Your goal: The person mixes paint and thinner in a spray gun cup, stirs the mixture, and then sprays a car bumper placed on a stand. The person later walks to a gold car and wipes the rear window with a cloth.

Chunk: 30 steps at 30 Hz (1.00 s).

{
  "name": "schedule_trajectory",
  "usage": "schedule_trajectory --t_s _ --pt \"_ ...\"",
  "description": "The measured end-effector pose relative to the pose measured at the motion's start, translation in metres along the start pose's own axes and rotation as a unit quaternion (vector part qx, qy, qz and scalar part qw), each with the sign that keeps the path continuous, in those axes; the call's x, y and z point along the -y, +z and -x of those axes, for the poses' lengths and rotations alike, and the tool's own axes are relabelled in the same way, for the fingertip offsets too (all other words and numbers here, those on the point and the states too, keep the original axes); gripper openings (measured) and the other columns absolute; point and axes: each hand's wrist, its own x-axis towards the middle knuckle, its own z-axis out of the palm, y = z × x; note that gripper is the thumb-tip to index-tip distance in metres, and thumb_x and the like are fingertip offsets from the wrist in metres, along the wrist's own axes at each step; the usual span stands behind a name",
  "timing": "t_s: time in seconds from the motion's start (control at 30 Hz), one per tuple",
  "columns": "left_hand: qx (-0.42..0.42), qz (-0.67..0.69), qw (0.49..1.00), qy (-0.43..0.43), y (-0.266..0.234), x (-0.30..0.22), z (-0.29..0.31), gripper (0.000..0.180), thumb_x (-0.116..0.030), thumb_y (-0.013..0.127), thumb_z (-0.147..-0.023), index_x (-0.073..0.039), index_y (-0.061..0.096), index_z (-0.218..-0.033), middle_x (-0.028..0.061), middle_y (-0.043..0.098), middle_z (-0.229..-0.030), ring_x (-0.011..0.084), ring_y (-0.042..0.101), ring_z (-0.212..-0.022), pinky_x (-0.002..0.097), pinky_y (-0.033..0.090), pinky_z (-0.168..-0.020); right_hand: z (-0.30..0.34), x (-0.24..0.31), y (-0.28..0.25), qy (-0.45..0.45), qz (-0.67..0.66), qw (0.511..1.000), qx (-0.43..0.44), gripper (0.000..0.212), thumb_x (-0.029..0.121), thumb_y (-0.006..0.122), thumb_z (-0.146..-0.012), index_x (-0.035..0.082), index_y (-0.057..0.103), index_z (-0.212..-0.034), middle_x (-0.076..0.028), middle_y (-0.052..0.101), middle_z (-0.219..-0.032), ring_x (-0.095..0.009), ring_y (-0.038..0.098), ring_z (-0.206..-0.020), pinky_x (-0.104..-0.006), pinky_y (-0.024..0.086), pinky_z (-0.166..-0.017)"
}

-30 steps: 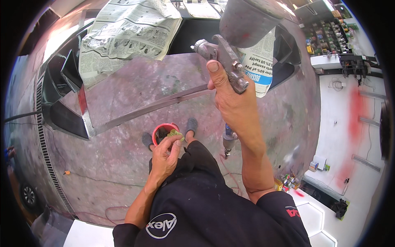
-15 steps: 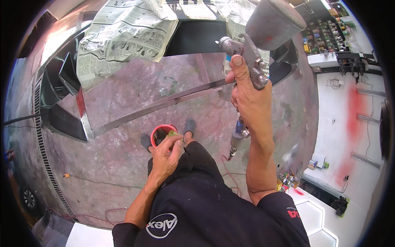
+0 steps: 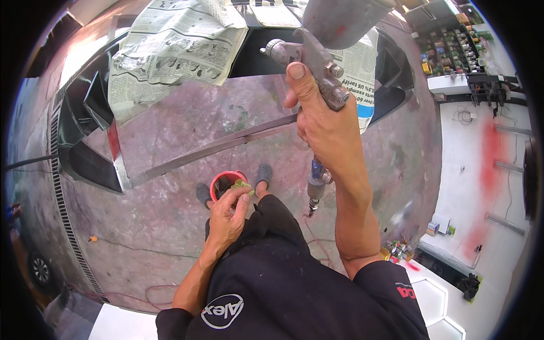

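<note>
My right hand (image 3: 331, 133) is wrapped round the handle of a metal spray gun (image 3: 309, 65), raised at the upper middle. A grey paint cup (image 3: 343, 22) sits on top of the gun, cut off by the upper edge of the picture. Below my fist a blue and silver hose fitting (image 3: 316, 181) hangs from the handle. Low in front of my body, my left hand (image 3: 228, 218) is closed, its fingertips pinching a crumpled yellow-green cloth (image 3: 243, 186). Just beyond the cloth is a red bucket (image 3: 215, 177) with something dark inside.
Ahead stands a dark car bumper (image 3: 93, 167) on a stand with a long bar (image 3: 209, 150), partly masked with newspaper (image 3: 175, 56). A thin red hose (image 3: 314, 232) trails over the stained floor. Bottles and cans (image 3: 453, 51) crowd a shelf at right. A floor drain (image 3: 63, 221) runs at left.
My right hand and the spray gun have shifted left and slightly up, uncovering more newspaper at the right. The left hand stays put with the cloth.
</note>
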Motion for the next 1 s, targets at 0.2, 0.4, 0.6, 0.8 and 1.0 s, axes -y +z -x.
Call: schedule_trajectory --t_s 0.2,0.4,0.6,0.8,1.0 --pt "0.015 -0.002 1.0 0.003 0.007 -0.005 -0.004 0.023 -0.017 0.067 -0.111 0.0 0.075 -0.124 0.006 0.072 -0.099 0.0137 0.065 -0.082 0.0293 0.052 -0.078 -0.003 -0.006 -0.023 0.015 -0.007 0.999 -0.051 0.049 0.054 0.075 -0.104 0.005 0.073 -0.112 0.0 0.064 -0.081 -0.003 0.044 -0.051 -0.0242 0.034 -0.047" --pt "0.028 0.007 1.0 -0.001 0.014 -0.002 -0.007 0.023 -0.017 0.067 -0.11 0.0 0.075 -0.124 0.0061 0.072 -0.1 0.0134 0.065 -0.082 0.0292 0.052 -0.077 -0.001 -0.015 -0.051 0.05 0.02 0.993 -0.104 0.052 0.055 0.078 -0.102 0.003 0.074 -0.11 0.0 0.065 -0.082 -0.003 0.043 -0.052 -0.024 0.032 -0.048" --pt "0.037 0.002 0.999 0.002 0.016 -0.003 -0.008 0.022 -0.016 0.067 -0.11 0.0 0.075 -0.124 0.0067 0.073 -0.102 0.0139 0.066 -0.083 0.0297 0.053 -0.078 0.002 -0.013 -0.056 0.037 0.017 0.993 -0.108 0.051 0.054 0.078 -0.102 0.004 0.074 -0.11 0.0 0.066 -0.083 -0.003 0.043 -0.051 -0.0237 0.033 -0.047" --pt "0.038 -0.02 0.999 0.001 0.012 -0.011 -0.007 0.023 -0.016 0.066 -0.111 0.0 0.075 -0.125 0.0083 0.074 -0.106 0.0153 0.069 -0.088 0.0297 0.054 -0.082 0.003 -0.003 -0.039 0.053 -0.014 0.998 -0.041 0.048 0.052 0.079 -0.102 0.005 0.073 -0.113 -0.001 0.067 -0.083 -0.003 0.043 -0.05 -0.0247 0.034 -0.046" --pt "0.033 -0.022 0.999 0.009 0.011 -0.013 -0.005 0.023 -0.016 0.066 -0.111 0.0 0.075 -0.124 0.0085 0.074 -0.106 0.0156 0.069 -0.089 0.0299 0.054 -0.083 0.001 -0.001 -0.053 0.069 -0.013 0.995 -0.071 0.054 0.054 0.077 -0.102 0.001 0.072 -0.113 -0.002 0.065 -0.083 -0.004 0.044 -0.052 -0.025 0.035 -0.047"
